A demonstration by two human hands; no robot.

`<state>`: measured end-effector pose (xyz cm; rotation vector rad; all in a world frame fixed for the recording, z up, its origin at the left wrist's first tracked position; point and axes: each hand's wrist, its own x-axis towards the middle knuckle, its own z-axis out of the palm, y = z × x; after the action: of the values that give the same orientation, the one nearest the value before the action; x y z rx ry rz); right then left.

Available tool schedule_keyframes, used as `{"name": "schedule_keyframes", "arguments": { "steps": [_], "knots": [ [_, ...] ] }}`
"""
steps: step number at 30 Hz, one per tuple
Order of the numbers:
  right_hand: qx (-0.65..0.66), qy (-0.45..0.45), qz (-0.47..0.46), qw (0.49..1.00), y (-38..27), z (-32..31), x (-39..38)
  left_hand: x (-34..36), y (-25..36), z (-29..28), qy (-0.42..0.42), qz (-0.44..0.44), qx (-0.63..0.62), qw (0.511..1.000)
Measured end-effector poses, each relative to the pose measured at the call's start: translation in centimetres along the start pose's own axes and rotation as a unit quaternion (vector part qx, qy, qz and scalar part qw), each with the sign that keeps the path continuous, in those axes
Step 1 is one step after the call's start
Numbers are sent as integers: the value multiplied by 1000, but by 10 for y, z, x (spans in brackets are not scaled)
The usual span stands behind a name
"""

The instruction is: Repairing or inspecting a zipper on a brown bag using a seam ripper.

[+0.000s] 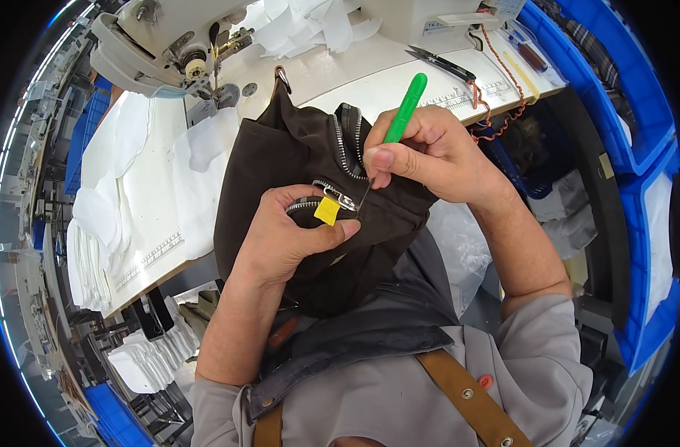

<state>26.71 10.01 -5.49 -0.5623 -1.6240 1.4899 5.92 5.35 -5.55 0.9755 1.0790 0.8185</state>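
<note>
1. Head view, the thing in hand: a dark brown cloth piece (261, 164) with a metal-toothed zipper (341, 149) lies bunched over the person's lap and against the table (276, 77), beneath and between both hands.
2. Head view, left hand: the left hand (280, 231) pinches the cloth beside the zipper, thumb below and fingers above; a yellow tag (328, 211) and the silver slider (343, 198) sit between them.
3. Head view, right hand: the right hand (429, 153) pinches a green-handled tool (405, 108) between thumb and fingers, handle end up, over the cloth's right part. Its thin shank slants down toward the left thumb's tip, near the slider (whether it pierces the cloth is too small to tell).
4. Head view, around the hands: black snips (442, 64) lie on the table beyond the right hand; a sewing machine (146, 33) stands at upper left.
</note>
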Motion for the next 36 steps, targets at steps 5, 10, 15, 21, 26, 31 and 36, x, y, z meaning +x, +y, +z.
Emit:
{"name": "schedule_keyframes", "arguments": {
  "steps": [5,10,15,21,26,31,36],
  "knots": [
    [-97,-26,-23,995,-10,2,6,0,0,1,2,10,9,1000],
    [-294,-91,-81,948,-22,4,17,4,-7,-4,0,30,36,999],
    [-340,-128,-51,930,-30,6,27,2,0,-1,2,19,-10,1000],
    [-104,-51,19,993,-18,1,17,-1,3,-2,3,-3,-9,1000],
    [-44,-22,19,999,-13,4,9,0,2,-3,-2,-16,-28,999],
    [-55,-25,13,998,-11,3,8,1,3,-3,-6,-18,-22,1000],
    [-33,-10,11,999,-7,3,8,-1,4,0,19,-17,-22,999]
  ]
}}
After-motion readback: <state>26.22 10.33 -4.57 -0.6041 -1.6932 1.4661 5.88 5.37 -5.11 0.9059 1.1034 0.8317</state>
